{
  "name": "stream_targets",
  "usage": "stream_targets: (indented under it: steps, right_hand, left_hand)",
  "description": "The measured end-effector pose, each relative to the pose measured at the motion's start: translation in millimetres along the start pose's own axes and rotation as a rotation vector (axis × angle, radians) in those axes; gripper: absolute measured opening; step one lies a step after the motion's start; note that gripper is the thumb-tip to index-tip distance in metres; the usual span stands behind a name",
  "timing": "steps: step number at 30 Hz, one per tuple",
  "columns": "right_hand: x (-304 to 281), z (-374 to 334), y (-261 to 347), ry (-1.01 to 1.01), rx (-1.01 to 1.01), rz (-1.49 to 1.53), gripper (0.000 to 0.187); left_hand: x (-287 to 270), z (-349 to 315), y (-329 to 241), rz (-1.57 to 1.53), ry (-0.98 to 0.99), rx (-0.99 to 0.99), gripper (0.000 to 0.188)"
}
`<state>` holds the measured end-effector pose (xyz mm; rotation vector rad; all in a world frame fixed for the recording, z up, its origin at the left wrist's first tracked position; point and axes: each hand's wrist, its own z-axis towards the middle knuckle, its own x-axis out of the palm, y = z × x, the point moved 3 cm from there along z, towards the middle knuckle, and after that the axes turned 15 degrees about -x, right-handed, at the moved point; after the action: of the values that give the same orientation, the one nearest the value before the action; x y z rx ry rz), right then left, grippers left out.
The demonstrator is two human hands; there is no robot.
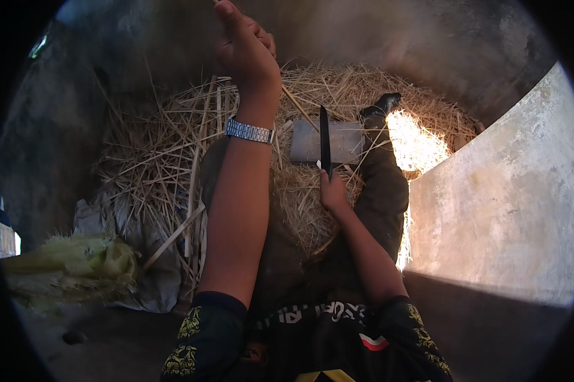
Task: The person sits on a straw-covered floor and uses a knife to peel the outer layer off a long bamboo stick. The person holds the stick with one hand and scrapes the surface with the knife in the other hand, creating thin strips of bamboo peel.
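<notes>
My left hand (245, 41), raised at the top of the view with a metal-band watch (249, 130) on its wrist, is closed. A thin pale strip (296, 105), like split bamboo, slants out below that hand toward the block, and a small tip shows above the thumb. The fingers' grip on it is partly hidden. My right hand (334, 193) is wrapped round the handle of a knife (325, 137), its dark blade pointing away from me. Under the blade lies a flat grey block (304, 143).
Loose pale strips and shavings (156, 156) are heaped around my legs. My dark-covered foot (386, 103) rests beyond the block at right. A yellow-green bundle (77, 258) lies at left near a grey sheet (156, 283). A pale concrete wall (497, 197) stands at right.
</notes>
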<state>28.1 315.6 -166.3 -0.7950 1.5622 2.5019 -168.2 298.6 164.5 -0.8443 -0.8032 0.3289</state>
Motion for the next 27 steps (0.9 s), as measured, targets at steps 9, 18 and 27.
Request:
stream_targets:
  steps: [9,18,27]
  right_hand:
    - [-78,26,127,-0.167,-0.243,0.075,0.029]
    - [-5,3,-1,0.063,0.059,-0.097,0.026]
    - [-75,19,123,-0.273,-0.325,0.356,0.022]
  left_hand:
    - [-4,-1,-1,-0.064,0.003,-0.041,0.074]
    - [2,-7,-1,-0.072,0.024,-0.052,0.071]
    - [-2,-5,3,-0.087,-0.067,0.011,0.07]
